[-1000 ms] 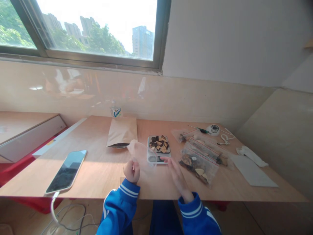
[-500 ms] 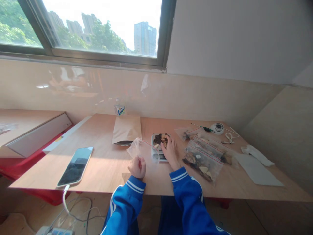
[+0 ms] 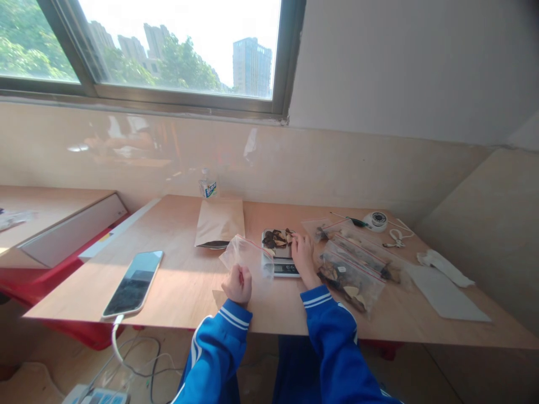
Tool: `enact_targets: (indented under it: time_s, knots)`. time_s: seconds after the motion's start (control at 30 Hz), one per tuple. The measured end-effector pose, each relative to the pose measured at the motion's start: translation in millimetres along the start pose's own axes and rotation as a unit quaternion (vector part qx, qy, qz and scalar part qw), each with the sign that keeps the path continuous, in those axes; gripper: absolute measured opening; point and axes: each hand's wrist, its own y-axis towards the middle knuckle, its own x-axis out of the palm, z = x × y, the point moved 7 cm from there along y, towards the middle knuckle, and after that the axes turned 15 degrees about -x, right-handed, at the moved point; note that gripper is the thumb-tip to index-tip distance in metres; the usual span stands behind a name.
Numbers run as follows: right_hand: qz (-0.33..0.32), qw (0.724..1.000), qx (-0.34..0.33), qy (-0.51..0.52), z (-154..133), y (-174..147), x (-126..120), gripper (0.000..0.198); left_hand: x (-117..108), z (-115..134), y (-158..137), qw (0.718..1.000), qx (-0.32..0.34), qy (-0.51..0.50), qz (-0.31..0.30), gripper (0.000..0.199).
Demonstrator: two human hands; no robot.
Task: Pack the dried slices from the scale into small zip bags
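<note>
My left hand (image 3: 238,284) is closed on the lower edge of an empty clear zip bag (image 3: 246,256) and holds it up over the table. To its right my right hand (image 3: 302,253) rests on the right side of a small digital scale (image 3: 283,260), its fingers curled over dark and tan dried slices (image 3: 276,238) piled on the pan. Whether those fingers pinch any slices is hidden. Both arms wear blue sleeves with white stripes.
A brown paper pouch (image 3: 219,222) lies behind the bag, a small bottle (image 3: 208,186) by the wall. Zip bags of dried pieces (image 3: 350,270) lie right of the scale, then cable, a round white device (image 3: 376,220) and grey sheet (image 3: 445,293). A phone (image 3: 133,282) charges at left.
My right hand rose from the table's front edge to the scale pan and then shifted to its right side. The scale sits slightly further right. My left hand kept hold of the bag.
</note>
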Motion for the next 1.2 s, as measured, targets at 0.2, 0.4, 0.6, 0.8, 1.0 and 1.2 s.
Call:
enact_targets:
  time_s: [0.2,0.4,0.6,0.8,1.0,1.2]
  knots:
    - [0.019,0.970,0.010,0.243,-68.9,28.0,-30.2,0.028,2.2,-3.1,-0.9,1.000,-0.009,-0.007,-0.008,0.033]
    - [-0.095,0.960,-0.071,0.252,-156.8,18.9,-8.0,0.024,-2.1,-14.0,1.9,0.997,-0.051,-0.037,0.045,0.031]
    - [-0.065,0.966,-0.106,0.227,-121.1,13.7,4.6,0.032,-3.5,-16.8,3.9,0.994,-0.073,-0.069,0.042,0.034]
    - [-0.175,0.978,-0.109,0.026,-59.1,15.2,42.9,0.045,-6.6,-7.4,4.4,0.995,-0.053,-0.071,0.052,0.036]
    - [-0.244,0.956,-0.145,-0.069,-52.5,6.9,64.7,0.031,-3.2,-10.4,5.6,0.995,-0.068,-0.075,0.028,0.037]
    - [-0.256,0.940,-0.197,-0.110,-54.7,26.5,64.6,0.021,0.8,-15.1,7.2,0.993,-0.097,-0.061,0.016,0.034]
